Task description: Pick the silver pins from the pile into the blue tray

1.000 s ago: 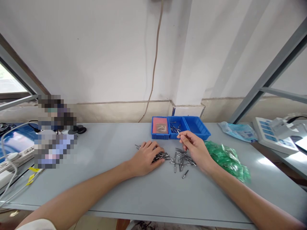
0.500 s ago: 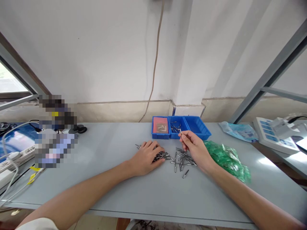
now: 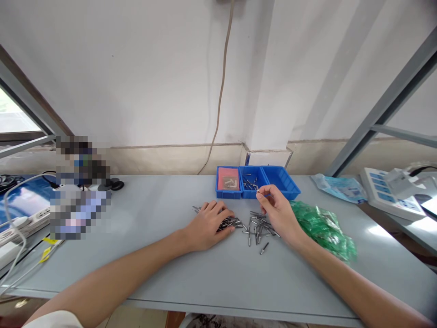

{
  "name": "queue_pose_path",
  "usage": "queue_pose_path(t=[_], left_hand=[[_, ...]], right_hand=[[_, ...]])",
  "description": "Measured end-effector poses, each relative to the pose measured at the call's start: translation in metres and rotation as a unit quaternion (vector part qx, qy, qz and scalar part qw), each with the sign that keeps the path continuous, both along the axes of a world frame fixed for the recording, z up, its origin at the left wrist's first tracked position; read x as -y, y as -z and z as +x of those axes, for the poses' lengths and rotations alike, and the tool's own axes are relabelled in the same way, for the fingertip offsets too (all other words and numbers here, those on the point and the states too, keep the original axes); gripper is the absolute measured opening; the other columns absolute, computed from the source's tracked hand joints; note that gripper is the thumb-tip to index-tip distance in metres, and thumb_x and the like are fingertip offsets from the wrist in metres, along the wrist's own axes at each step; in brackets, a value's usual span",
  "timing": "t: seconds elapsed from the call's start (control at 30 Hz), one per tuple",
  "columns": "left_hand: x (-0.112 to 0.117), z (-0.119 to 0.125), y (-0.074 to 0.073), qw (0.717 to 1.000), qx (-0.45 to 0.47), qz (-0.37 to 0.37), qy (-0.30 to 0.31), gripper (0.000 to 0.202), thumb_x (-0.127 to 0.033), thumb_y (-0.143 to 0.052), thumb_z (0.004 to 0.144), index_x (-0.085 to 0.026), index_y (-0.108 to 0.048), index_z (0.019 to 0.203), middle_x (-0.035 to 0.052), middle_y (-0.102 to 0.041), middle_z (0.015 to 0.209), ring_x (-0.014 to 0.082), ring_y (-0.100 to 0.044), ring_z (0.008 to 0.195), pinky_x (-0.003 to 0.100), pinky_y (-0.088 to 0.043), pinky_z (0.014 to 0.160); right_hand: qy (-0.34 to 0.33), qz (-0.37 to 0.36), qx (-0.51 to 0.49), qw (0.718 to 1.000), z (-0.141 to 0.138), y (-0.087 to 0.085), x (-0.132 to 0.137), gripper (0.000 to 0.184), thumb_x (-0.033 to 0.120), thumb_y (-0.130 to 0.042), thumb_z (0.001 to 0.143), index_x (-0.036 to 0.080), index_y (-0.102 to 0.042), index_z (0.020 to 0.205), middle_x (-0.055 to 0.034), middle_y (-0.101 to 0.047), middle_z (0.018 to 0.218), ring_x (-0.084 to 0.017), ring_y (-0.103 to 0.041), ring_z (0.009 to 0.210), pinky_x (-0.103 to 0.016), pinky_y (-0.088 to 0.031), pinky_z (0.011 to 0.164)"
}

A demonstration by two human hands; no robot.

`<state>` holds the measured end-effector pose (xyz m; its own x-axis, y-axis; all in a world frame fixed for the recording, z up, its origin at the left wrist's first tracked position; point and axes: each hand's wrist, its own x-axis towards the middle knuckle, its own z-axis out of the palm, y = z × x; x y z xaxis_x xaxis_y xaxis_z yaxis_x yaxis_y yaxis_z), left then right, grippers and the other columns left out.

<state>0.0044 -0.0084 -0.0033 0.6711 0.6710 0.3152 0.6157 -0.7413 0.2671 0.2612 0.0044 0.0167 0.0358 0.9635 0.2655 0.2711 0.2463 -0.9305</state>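
Note:
My left hand lies with fingers spread over a heap of slim metal pins, partly covering it. Pinched between the thumb and fingers of my right hand is one small metal pin, held by the front of a blue divided bin. The bin's middle compartment contains several pins, and its left one a pink sheet with small metal pieces on it. Nothing shows in the right compartment. A second loose group of pins lies between my hands.
Beside my right forearm rests a crumpled green plastic bag. Farther right are a blue-and-white packet and a white power strip. Cables and another power strip crowd the left end of the grey table.
My right hand has shifted slightly, and the pin between its fingers sits at a different angle. My left hand stays in place on the heap.

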Motion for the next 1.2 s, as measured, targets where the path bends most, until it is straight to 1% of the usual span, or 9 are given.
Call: queue_pose_path(t=[0.2,0.4,0.53,0.7,0.87,1.03,1.2], left_hand=[[-0.0006,0.0002,0.0005,1.0,-0.001,-0.001,-0.001,0.029,-0.045,-0.054,0.108,-0.025,-0.061,0.128,0.0067,-0.062,0.122,0.0262,-0.055,0.107,0.042,-0.042,0.093],[0.0004,0.0003,-0.0006,1.0,-0.003,-0.005,0.0,0.028,-0.044,-0.054,0.109,-0.025,-0.061,0.129,0.0072,-0.062,0.122,0.0265,-0.055,0.108,0.043,-0.042,0.092],[0.0001,0.0004,0.0001,1.0,-0.003,-0.002,-0.001,0.028,-0.044,-0.055,0.108,-0.025,-0.06,0.128,0.007,-0.062,0.122,0.0263,-0.055,0.107,0.042,-0.042,0.091],[-0.0008,-0.0001,0.0019,1.0,-0.003,0.003,0.0,0.029,-0.045,-0.054,0.109,-0.025,-0.06,0.129,0.0075,-0.062,0.122,0.0266,-0.055,0.107,0.042,-0.042,0.092],[-0.0001,-0.0002,0.0006,1.0,-0.003,0.004,0.0,0.029,-0.045,-0.053,0.109,-0.025,-0.061,0.128,0.0074,-0.061,0.122,0.0263,-0.055,0.107,0.042,-0.042,0.092],[0.0001,0.0,-0.0008,1.0,0.0,0.001,0.001,0.029,-0.046,-0.052,0.109,-0.025,-0.061,0.127,0.0079,-0.062,0.121,0.0263,-0.056,0.108,0.042,-0.043,0.092],[-0.0001,0.0003,0.0,1.0,-0.001,0.002,0.0,0.029,-0.046,-0.052,0.109,-0.025,-0.061,0.127,0.0077,-0.062,0.122,0.026,-0.056,0.107,0.042,-0.042,0.093]], right_hand=[[0.017,0.028,0.018,0.999,0.0022,-0.0006,-0.0015,0.025,0.048,-0.068,0.095,0.024,-0.06,0.096,-0.0021,-0.061,0.093,-0.017,-0.051,0.072,-0.032,-0.042,0.065],[0.014,0.028,0.018,0.999,0.003,-0.001,-0.0012,0.022,0.045,-0.071,0.093,0.025,-0.062,0.094,-0.001,-0.06,0.088,-0.017,-0.05,0.072,-0.032,-0.041,0.064],[-0.002,0.026,0.013,1.0,0.0019,-0.0025,0.0,0.021,0.044,-0.07,0.094,0.025,-0.063,0.095,-0.0003,-0.059,0.085,-0.017,-0.049,0.07,-0.032,-0.041,0.064],[-0.012,0.022,0.018,1.0,0.0017,-0.0048,0.0017,0.023,0.047,-0.069,0.095,0.024,-0.065,0.096,-0.001,-0.062,0.089,-0.016,-0.048,0.069,-0.032,-0.04,0.064],[-0.013,-0.004,0.003,1.0,0.0026,-0.0049,0.0025,0.027,0.052,-0.067,0.096,0.026,-0.067,0.098,0.0005,-0.06,0.082,-0.017,-0.048,0.068,-0.032,-0.042,0.064],[-0.02,-0.028,-0.036,0.999,0.0002,-0.0068,0.0035,0.032,0.056,-0.068,0.095,0.024,-0.069,0.099,-0.0034,-0.066,0.092,-0.016,-0.051,0.067,-0.031,-0.046,0.064],[-0.019,-0.032,-0.05,0.998,0.0005,-0.006,0.0024,0.038,0.059,-0.066,0.096,0.022,-0.07,0.097,-0.0037,-0.064,0.089,-0.014,-0.049,0.065,-0.03,-0.044,0.061]])
